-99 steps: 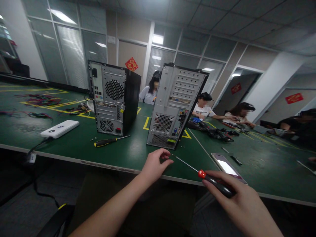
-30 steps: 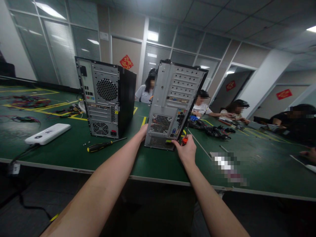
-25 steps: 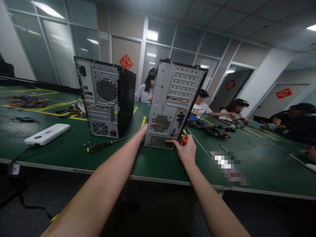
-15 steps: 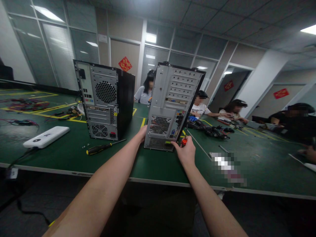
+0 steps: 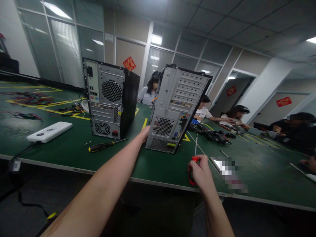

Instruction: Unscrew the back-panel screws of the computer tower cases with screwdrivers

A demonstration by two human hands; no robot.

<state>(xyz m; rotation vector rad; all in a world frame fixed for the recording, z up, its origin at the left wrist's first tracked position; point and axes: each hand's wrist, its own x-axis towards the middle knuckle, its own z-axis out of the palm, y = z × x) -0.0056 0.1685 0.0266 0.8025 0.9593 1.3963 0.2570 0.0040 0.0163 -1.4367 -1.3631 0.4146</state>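
Observation:
My right hand (image 5: pixel 201 169) is closed around a screwdriver (image 5: pixel 194 160) with a red handle, its metal shaft pointing up and away. It is apart from the nearer computer tower (image 5: pixel 169 110), to the tower's lower right. My left hand (image 5: pixel 146 134) lies against the lower left side of that tower, its fingers hidden behind the edge. The tower leans to the right, its grey back panel of ports and vents facing me. Tiny bits (image 5: pixel 182 150) lie by its right base. To its left, a second computer tower (image 5: pixel 108 102) stands upright.
A yellow-and-black screwdriver (image 5: pixel 102 145) and small screws (image 5: pixel 87 143) lie before the second tower. A white power bank (image 5: pixel 50 131) with a cable is at left, near wire bundles (image 5: pixel 29 98). Black cables (image 5: pixel 213 133) and a blurred flat object (image 5: pixel 227 171) are at right. Several people sit beyond.
My right hand has moved off the tower's lower right corner, down and to the right, with the red screwdriver. My left hand stays at the tower's side. The view has shifted slightly.

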